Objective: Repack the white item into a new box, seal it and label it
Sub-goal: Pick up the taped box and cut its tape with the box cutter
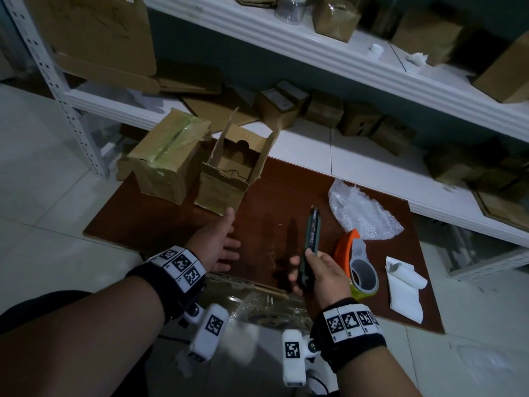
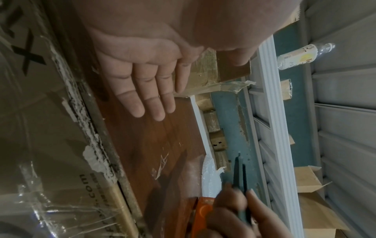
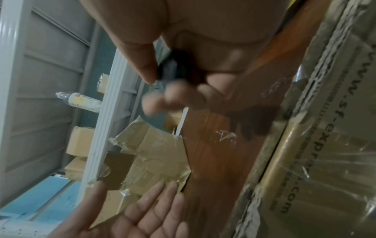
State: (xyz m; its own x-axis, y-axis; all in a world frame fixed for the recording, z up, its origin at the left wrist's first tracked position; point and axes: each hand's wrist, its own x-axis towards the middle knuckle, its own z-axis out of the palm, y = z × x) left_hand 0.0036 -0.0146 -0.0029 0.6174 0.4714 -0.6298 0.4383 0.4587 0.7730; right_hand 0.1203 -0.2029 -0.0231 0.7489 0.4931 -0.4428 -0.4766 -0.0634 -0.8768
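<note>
Right hand [image 1: 313, 270] fingers clamped on knife [image 1: 310, 242]; left hand [image 1: 217, 245] fingers apart. Taped box [image 1: 167, 161] uncut, open box [image 1: 232, 173] looks empty. Packing, sealing, labelling remain.
</note>
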